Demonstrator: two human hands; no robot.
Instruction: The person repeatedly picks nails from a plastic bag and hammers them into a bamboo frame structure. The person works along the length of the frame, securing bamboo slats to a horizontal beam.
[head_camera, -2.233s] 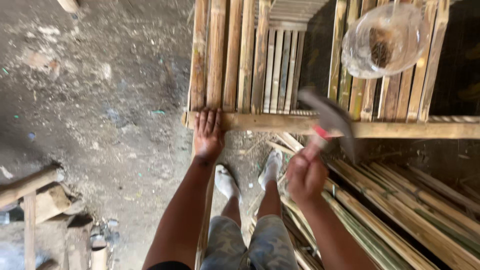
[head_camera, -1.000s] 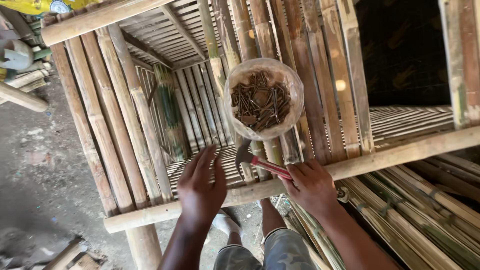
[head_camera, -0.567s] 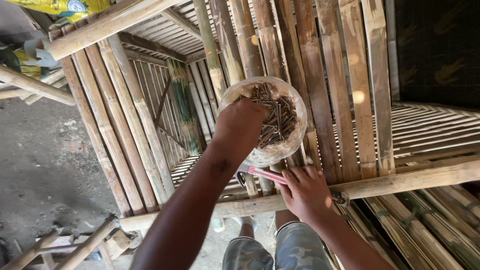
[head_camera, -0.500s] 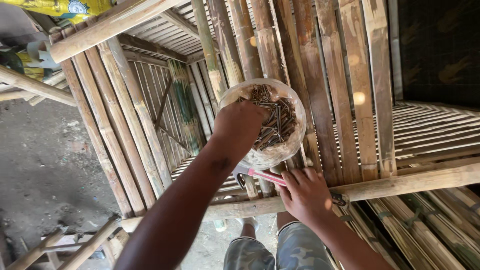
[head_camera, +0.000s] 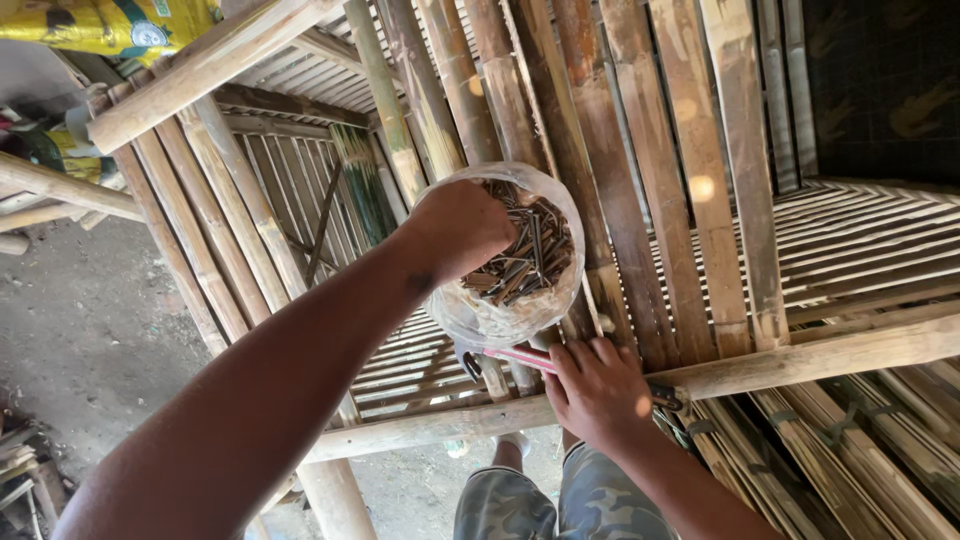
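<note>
Bamboo frame (head_camera: 820, 355): one slatted structure fills the view; its front rail runs left to right, with the upright slats crossing it.
Clear bag (head_camera: 500, 315): one, mouth open upward, resting on the slats just beyond the rail, directly ahead of both hands.
Nails (head_camera: 535, 255): a loose heap inside the bag, too many to count; most long axes lie slanting toward the upper right.
Left hand (head_camera: 460, 228): one, reaching in from the lower left, fingers curled down into the heap; it is the nearer hand, touching the nails. Whether it has pinched a nail I cannot tell.
Right hand (head_camera: 600, 390): one, pressed on the rail just below the bag, clasping the hammer.
Hammer (head_camera: 520, 358): one, red handle lying left to right along the rail, head at the left.
</note>
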